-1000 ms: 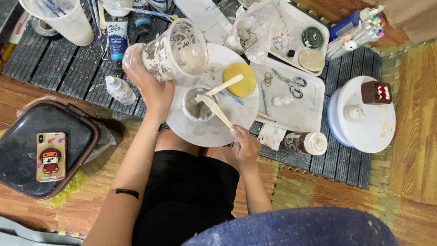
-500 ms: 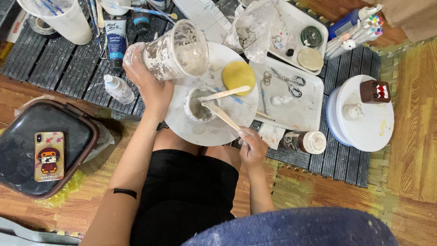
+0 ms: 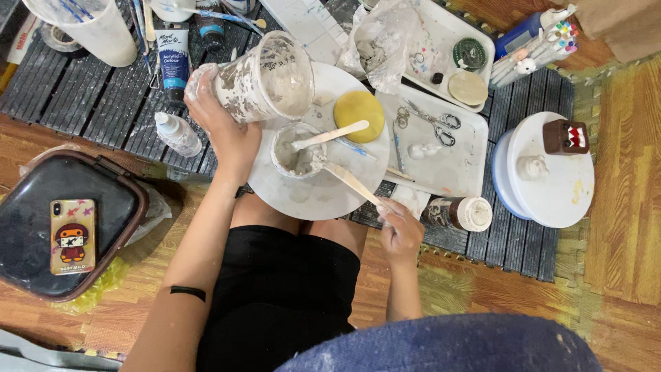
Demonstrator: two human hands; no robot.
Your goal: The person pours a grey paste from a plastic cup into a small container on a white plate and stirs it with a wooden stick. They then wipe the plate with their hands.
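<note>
Gripping cup (image 3: 265, 79) w/ left hand (image 3: 224, 124).

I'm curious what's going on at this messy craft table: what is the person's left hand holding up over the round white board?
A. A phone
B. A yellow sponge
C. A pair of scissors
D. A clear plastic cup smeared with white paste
D: the left hand grips a clear plastic cup smeared with white paste, tilted on its side above the round white board.
</note>
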